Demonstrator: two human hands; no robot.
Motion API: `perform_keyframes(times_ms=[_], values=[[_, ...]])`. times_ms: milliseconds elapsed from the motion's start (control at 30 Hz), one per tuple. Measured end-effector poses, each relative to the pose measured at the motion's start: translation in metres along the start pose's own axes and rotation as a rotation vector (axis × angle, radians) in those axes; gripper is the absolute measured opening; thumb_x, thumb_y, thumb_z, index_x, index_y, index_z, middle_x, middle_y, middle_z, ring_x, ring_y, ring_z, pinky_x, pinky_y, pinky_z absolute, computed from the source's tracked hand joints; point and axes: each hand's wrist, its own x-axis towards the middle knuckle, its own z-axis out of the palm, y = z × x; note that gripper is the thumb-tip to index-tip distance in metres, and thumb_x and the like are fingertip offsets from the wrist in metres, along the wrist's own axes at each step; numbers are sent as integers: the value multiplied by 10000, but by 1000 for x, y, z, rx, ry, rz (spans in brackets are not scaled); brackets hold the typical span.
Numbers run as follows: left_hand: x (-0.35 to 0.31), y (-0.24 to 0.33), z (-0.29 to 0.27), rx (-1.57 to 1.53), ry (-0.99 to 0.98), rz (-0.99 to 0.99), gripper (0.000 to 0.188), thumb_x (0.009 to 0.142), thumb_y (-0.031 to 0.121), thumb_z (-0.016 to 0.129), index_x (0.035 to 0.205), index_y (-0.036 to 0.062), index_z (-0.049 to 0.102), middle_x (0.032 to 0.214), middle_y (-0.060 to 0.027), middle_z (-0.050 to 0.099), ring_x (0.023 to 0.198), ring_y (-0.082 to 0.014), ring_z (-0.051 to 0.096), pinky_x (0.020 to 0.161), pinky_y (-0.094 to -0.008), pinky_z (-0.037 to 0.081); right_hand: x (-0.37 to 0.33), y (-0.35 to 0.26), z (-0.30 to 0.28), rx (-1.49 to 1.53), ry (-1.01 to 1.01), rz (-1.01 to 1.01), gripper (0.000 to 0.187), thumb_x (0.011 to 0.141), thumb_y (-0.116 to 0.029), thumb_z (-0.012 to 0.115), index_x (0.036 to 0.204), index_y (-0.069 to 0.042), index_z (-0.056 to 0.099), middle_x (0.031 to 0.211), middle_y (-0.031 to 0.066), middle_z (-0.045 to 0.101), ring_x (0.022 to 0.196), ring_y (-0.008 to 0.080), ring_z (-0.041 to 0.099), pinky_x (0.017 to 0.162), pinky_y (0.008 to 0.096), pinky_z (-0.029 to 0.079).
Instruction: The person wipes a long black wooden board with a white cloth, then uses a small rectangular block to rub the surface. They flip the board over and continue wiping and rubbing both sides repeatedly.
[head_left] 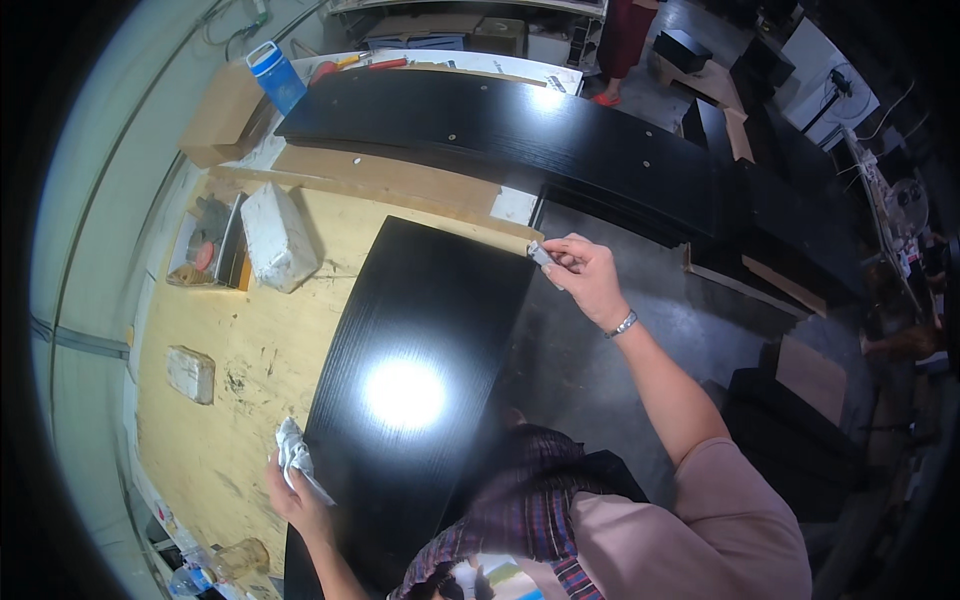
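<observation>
The right hand [592, 288] pinches a small grey block [541, 255], partly hidden by fingertips, at the black board's [420, 310] far right corner; contact is unclear. The left hand [303, 508] grips a crumpled white cloth [292, 450] by its left edge. The board lies on the table [255, 335], its near end cut off and partly behind a scarf [530, 505].

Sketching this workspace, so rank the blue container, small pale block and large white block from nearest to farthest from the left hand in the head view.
1. Small pale block: ahead and left of the left hand.
2. Large white block: farther ahead on the tabletop.
3. Blue container: beyond both, upper left.
</observation>
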Motion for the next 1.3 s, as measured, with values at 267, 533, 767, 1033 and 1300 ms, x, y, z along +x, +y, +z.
perform_keyframes(times_ms=[267,533,767,1033,1300], values=[[3,-5,-1,58,6,77,346,1024,178,509,1260,-61,591,1111,-187,643,1012,-303,622,928,-380,472,-33,-37,26,-412,88,-359,290,735,14,729,1024,-19,732,904,129,663,809,277,667,718,342,527],[-5,-9,-10,2,11,87,327,992,149,559,1262,-30,605,1067,-172,641,1007,-293,618,927,-378,464,-166,-50,102,-335,-148,-510,397,650,50,769,1040,-4,722,858,116,649,747,272,624,657,358,505],[-60,-60,-94,23,-6,72,352,993,173,576,1295,-9,591,1151,-167,645,1074,-297,616,971,-376,458,-267,-67,160,-260,-194,-497,388,630,52,768,1010,-9,717,825,113,645,732,295,619,636,375,517],[-183,-210,-290,250,92,-153,411,1028,254,569,1318,-37,589,1137,-208,705,1043,-292,679,944,-385,494,-433,-94,251,-219,-293,-524,340,677,24,777,1013,3,731,824,107,641,696,238,604,603,329,483],[-203,-212,-309,403,46,-145,464,986,402,575,1279,46,631,1158,-214,686,1044,-413,656,895,-462,505,-537,-124,303,-298,-286,-579,318,701,7,762,1018,-1,731,855,100,687,692,193,606,596,301,487]])
